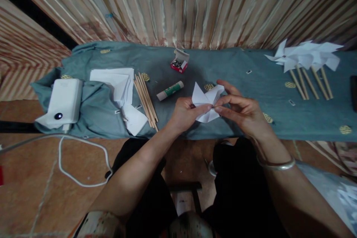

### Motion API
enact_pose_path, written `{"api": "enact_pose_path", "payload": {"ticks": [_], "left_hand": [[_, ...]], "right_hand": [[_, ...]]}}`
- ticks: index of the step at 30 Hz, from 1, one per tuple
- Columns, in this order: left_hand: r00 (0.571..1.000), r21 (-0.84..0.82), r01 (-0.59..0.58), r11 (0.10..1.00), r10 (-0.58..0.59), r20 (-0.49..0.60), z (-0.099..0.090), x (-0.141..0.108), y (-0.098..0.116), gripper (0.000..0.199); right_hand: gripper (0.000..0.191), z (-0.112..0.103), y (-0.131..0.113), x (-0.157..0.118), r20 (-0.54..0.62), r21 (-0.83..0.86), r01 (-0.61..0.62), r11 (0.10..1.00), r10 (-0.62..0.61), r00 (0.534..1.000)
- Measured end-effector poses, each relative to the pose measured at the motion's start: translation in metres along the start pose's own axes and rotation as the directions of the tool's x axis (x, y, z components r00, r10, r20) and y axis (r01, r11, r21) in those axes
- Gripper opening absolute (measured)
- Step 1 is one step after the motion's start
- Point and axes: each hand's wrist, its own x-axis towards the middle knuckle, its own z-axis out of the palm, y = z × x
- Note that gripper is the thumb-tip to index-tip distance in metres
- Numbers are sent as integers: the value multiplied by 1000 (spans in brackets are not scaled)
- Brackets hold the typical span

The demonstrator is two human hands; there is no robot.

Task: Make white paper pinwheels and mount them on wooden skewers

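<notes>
White pinwheel, roughly round, points one tip away-left, left fingers and right fingers pinching its centre.

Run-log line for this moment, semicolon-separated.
left hand: holding white pinwheel; right hand: pinching near its centre; ahead: open red box; left: glue stick, wooden sticks; right: stick-mounted pinwheels

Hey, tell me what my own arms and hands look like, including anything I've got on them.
Your left hand and right hand are ungloved, and both forearms are bare. A rounded, silver-coloured bangle circles the right wrist; the left has none. A pale patterned sleeve with darker flecks shows on the left arm.
</notes>
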Motion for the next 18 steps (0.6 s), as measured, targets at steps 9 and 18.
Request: {"api": "enact_pose_path", "payload": {"ticks": [9,18], "left_hand": [[1000,8,-18,1000,18,22,-1,1,-2,31],[1000,-43,1,999,-1,11,1,0,-3,32]], "right_hand": [[18,-2,0,0,18,33,-59,998,59,998],[17,0,0,0,11,28,-52,998,52,999]]}}
